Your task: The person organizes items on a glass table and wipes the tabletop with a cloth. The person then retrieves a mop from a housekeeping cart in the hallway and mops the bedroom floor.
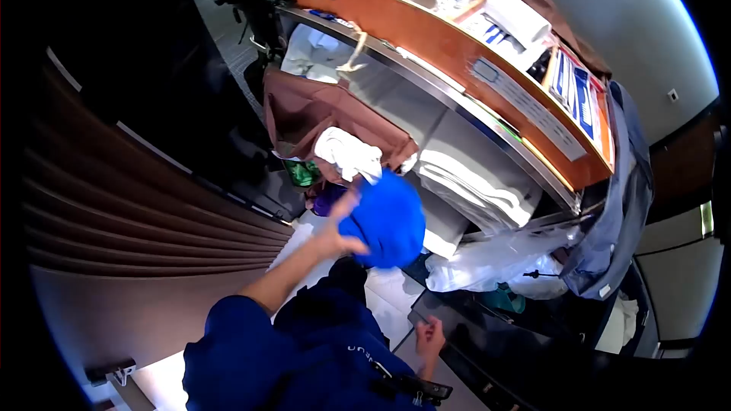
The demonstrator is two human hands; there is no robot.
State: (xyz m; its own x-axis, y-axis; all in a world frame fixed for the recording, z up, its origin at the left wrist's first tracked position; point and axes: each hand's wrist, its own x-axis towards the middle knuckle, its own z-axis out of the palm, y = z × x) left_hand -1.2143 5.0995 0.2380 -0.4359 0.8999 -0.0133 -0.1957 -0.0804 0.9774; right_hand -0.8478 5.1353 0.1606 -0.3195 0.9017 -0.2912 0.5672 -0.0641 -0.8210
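Observation:
My left hand (344,228) reaches forward and grips the left side of a bright blue, rounded bundle (387,221) that looks like cloth. Its thumb and fingers are spread along the edge. Just beyond the bundle, a crumpled white cloth (346,152) hangs over the rim of a brown fabric bag (304,106). Lower down, my right hand (430,337) is held near my body, fingers curled, with nothing visible in it. A dark flat surface (464,327) lies beside that hand.
A metal cart shelf (449,95) carries a wooden tray (426,27) with cups and packets. Folded white towels (476,190) lie on a lower shelf, above clear plastic bags (495,259). A grey garment (628,183) hangs at the cart's right end. Pleated brown panelling (145,221) runs along the left.

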